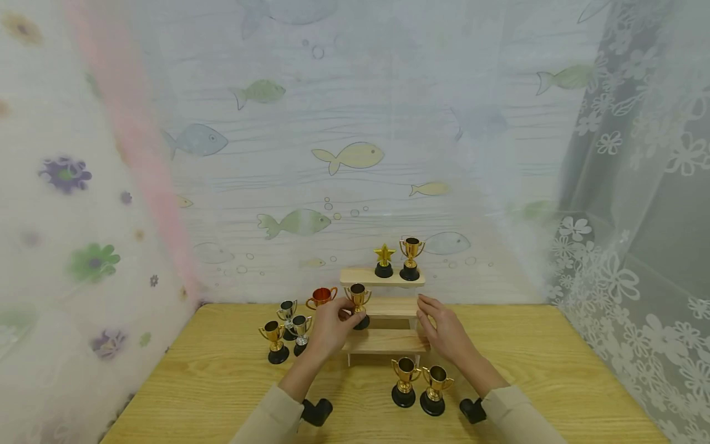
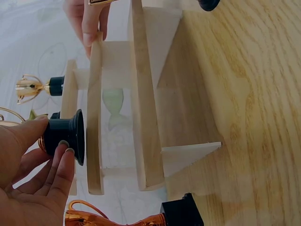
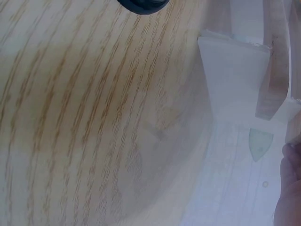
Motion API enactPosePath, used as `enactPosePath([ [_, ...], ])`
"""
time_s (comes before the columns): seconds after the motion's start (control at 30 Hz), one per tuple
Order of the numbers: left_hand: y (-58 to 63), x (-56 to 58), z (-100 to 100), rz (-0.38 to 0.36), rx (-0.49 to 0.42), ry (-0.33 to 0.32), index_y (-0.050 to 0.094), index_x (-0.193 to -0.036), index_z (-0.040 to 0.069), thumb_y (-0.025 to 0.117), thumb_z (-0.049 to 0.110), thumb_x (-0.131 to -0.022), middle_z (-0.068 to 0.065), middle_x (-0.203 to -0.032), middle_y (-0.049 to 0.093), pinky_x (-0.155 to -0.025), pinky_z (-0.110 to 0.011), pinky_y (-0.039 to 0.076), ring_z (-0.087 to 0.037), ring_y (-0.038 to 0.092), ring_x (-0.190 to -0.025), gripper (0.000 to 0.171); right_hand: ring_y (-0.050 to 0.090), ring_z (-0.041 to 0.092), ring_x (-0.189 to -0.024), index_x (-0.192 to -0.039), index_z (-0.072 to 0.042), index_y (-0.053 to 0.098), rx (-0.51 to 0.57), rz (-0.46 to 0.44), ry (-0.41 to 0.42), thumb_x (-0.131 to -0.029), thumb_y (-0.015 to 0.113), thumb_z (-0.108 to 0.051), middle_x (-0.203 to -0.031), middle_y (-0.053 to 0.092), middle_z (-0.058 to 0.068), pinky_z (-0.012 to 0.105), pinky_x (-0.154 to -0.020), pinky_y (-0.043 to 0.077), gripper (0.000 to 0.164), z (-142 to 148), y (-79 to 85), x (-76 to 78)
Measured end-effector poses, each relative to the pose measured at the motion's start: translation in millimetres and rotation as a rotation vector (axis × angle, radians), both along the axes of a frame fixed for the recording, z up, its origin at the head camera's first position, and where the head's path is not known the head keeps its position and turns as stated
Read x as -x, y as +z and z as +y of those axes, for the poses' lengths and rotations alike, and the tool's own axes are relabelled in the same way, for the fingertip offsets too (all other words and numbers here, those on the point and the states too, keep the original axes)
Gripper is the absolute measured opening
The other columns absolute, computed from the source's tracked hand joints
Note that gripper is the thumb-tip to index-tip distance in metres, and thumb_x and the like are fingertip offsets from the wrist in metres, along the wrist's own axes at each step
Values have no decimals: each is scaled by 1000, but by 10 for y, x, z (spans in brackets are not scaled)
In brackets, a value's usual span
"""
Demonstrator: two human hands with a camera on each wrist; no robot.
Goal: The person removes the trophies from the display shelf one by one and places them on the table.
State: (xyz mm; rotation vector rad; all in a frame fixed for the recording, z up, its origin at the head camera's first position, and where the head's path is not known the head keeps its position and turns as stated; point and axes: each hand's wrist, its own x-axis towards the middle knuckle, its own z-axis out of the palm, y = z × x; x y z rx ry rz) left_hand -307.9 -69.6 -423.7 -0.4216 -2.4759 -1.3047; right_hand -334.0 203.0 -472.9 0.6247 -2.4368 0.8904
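Note:
In the head view my left hand (image 1: 331, 330) holds a gold trophy cup (image 1: 357, 298) by its black base, over the left part of a wooden three-tier display stand (image 1: 383, 339). The left wrist view has that base (image 2: 66, 134) pinched between thumb and fingers, close above the middle shelf (image 2: 95, 141). At the stand's other end, my right hand (image 1: 446, 330) grips the end of the middle shelf, fingers (image 2: 89, 35) on either side of the board. On the top shelf stand a gold star trophy (image 1: 384, 259) and another gold cup (image 1: 411, 259).
Left of the stand are a red-orange cup (image 1: 322, 297), two silver cups (image 1: 286, 311) and a gold cup (image 1: 274, 339). Two gold cups (image 1: 405, 379) stand in front on the wooden table (image 1: 216, 376). Behind hangs a fish-patterned curtain (image 1: 355, 111).

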Motion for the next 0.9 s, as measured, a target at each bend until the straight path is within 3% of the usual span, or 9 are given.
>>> enactPosePath([
  [0.2,-48,-34,-5,3,-3,6,75,-104,6,78,21,-93,-3,-91,72,-67,-29,53,-12,65,-75,19,52,46,-132,-135,12,59,-7,-3,-2,-106,57,-12,-144,55,26,58,-106,44,38,3,-7,-1],
  [0.9,-202,-217,-5,10,-14,-124,75,-100,8,79,17,-92,-2,-88,71,-64,-25,53,-8,63,-71,12,52,46,-132,-135,12,59,-3,1,-1,-106,56,-13,-143,55,26,58,-106,44,38,6,-15,2],
])
